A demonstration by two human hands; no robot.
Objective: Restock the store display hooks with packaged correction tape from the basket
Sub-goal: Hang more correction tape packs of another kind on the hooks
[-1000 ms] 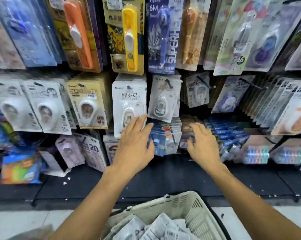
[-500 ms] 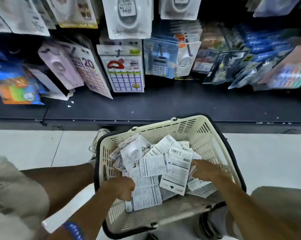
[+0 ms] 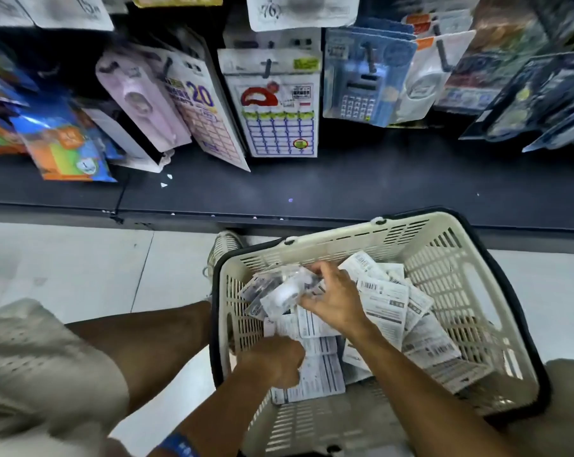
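A cream plastic basket [image 3: 457, 258] sits on the floor in front of me, holding several white packs of correction tape [image 3: 388, 308], most lying back side up. My right hand [image 3: 335, 301] is over the heap and grips a bunch of packs [image 3: 279, 295], blister side showing, at the basket's left. My left hand [image 3: 272, 361] is curled low in the basket near its left wall, fingers closed on the edge of a pack [image 3: 315, 377]. The display hooks [image 3: 269, 69] with hanging stationery packs run across the top.
A dark base shelf [image 3: 312, 186] runs below the hanging goods, with a pale tiled floor [image 3: 81, 258] in front. My bare left knee and a shoe [image 3: 224, 247] are just left of the basket. Coloured packets [image 3: 61, 143] lean on the shelf at left.
Both hands left the hooks and dropped into the basket as my view tilted down. My right hand then moved from the basket's right side to the left and gathered a bunch of packs.
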